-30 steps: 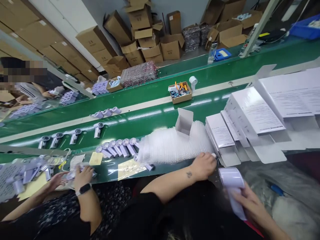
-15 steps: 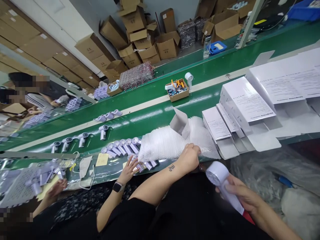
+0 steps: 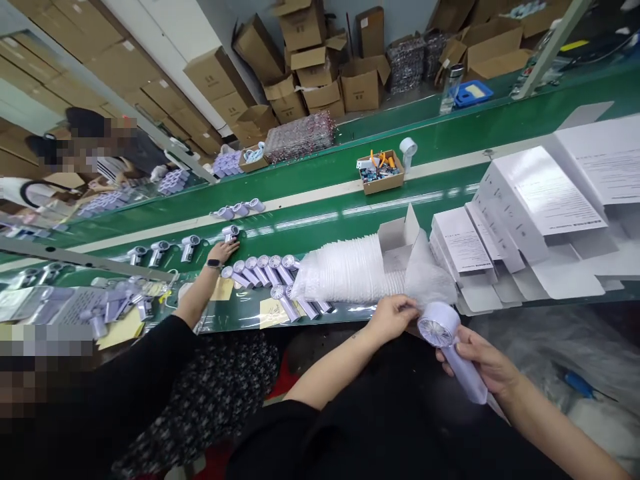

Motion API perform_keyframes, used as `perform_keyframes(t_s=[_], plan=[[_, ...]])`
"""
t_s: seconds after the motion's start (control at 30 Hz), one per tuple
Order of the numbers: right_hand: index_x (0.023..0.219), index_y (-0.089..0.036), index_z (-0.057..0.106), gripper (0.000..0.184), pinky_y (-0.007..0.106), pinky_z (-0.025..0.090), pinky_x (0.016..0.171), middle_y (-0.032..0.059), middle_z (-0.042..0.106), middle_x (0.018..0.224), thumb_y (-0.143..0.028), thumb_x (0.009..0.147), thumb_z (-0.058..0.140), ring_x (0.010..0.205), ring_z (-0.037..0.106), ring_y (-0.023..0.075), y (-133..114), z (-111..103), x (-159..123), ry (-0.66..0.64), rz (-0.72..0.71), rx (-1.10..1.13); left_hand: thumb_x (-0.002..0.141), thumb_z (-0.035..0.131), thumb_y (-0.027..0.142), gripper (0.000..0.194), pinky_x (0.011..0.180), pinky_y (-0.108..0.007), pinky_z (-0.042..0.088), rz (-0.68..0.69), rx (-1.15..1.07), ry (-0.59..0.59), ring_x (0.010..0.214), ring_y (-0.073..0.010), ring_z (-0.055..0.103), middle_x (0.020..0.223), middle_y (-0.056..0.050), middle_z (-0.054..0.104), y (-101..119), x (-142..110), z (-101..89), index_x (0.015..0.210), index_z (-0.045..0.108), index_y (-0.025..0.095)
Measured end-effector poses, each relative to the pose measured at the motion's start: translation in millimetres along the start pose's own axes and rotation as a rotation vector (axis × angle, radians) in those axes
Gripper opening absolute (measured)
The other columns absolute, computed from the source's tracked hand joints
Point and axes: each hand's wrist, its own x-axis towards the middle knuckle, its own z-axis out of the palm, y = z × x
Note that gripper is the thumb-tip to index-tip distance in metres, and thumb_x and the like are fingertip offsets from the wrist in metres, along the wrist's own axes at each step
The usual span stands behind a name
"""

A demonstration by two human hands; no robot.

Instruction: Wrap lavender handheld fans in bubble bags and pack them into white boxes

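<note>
My right hand [image 3: 483, 360] is wrapped around the handle of a pale purple handheld fan [image 3: 440, 325], its round grille facing up and left. Just left of the fan head, my left hand [image 3: 394, 316] pinches the near edge of a translucent bubble bag [image 3: 431, 275]. That bag lies at the right end of a long row of similar white bags [image 3: 345, 270] on the bench. An open white carton [image 3: 399, 243] sits among the bags. More purple fans [image 3: 265, 270] lie side by side left of the row, some over a yellow paper note [image 3: 271, 313].
White printed boxes [image 3: 463, 243] with open flaps line the bench on the right. A small cardboard tray [image 3: 383, 180] of tools and parts stands farther back beside an upright fan [image 3: 408, 152]. At left, a co-worker's hand [image 3: 223, 251] reaches a fan on the green belt [image 3: 310, 230].
My left hand has moved from the boxes' side to the bag's edge and now pinches it. The fan in my right hand has turned its grille upward. The co-worker's watch hand has reached to the belt.
</note>
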Motion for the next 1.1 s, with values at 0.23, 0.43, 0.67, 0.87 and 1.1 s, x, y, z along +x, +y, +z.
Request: perform_keyframes(t_s=[0.23, 0.43, 0.67, 0.87, 1.1], plan=[[0.111, -0.025, 0.056, 0.052, 0.029, 0.046, 0.057, 0.0046, 0.064, 0.085, -0.030, 0.063, 0.077, 0.069, 0.061, 0.0188, -7, 21, -35, 0.005, 0.009, -0.063, 0.064, 0.068, 0.025, 0.013, 0.057, -0.020, 0.036, 0.033, -0.081, -0.153, 0.058, -0.0084, 0.047, 0.061, 0.003, 0.055, 11, -14, 5.2, 0.067, 0.061, 0.014], [0.111, -0.025, 0.057, 0.049, 0.026, 0.048, 0.060, 0.0021, 0.063, 0.088, -0.028, 0.066, 0.075, 0.075, 0.061, 0.0175, -11, 40, -31, 0.215, 0.000, -0.200, 0.067, 0.064, 0.028, 0.017, 0.050, -0.022, 0.034, -0.211, -0.375, -0.023, 0.048, -0.0078, 0.043, 0.057, 0.001, 0.054, 8, -18, 5.9, 0.069, 0.060, 0.012], [0.113, -0.028, 0.052, 0.049, 0.029, 0.052, 0.067, 0.0026, 0.062, 0.105, -0.028, 0.069, 0.074, 0.078, 0.064, 0.0176, 3, 39, -39, 0.347, 0.034, -0.088, 0.083, 0.047, 0.024, 0.017, 0.074, -0.030, 0.044, 0.499, 0.156, -0.121, 0.072, -0.0163, 0.054, 0.073, -0.006, 0.060, 16, -47, -8.3, 0.076, 0.060, 0.017], [0.121, -0.036, 0.044, 0.060, 0.028, 0.054, 0.064, 0.0005, 0.060, 0.112, -0.030, 0.070, 0.074, 0.079, 0.064, 0.0175, 1, 48, -37, 0.396, 0.007, -0.138, 0.081, 0.044, 0.021, 0.017, 0.075, -0.035, 0.045, 0.653, 0.338, -0.161, 0.074, -0.0206, 0.054, 0.072, -0.008, 0.056, 20, -43, 6.0, 0.080, 0.060, 0.018], [0.108, -0.032, 0.045, 0.051, 0.027, 0.054, 0.058, -0.0040, 0.064, 0.080, -0.025, 0.067, 0.075, 0.066, 0.064, 0.0155, 7, 43, -30, 0.528, -0.024, -0.016, 0.075, 0.049, 0.016, 0.014, 0.080, -0.036, 0.045, 0.738, 0.421, -0.468, 0.083, -0.0235, 0.054, 0.081, -0.012, 0.060, 19, -46, 10.1, 0.081, 0.061, 0.018]])
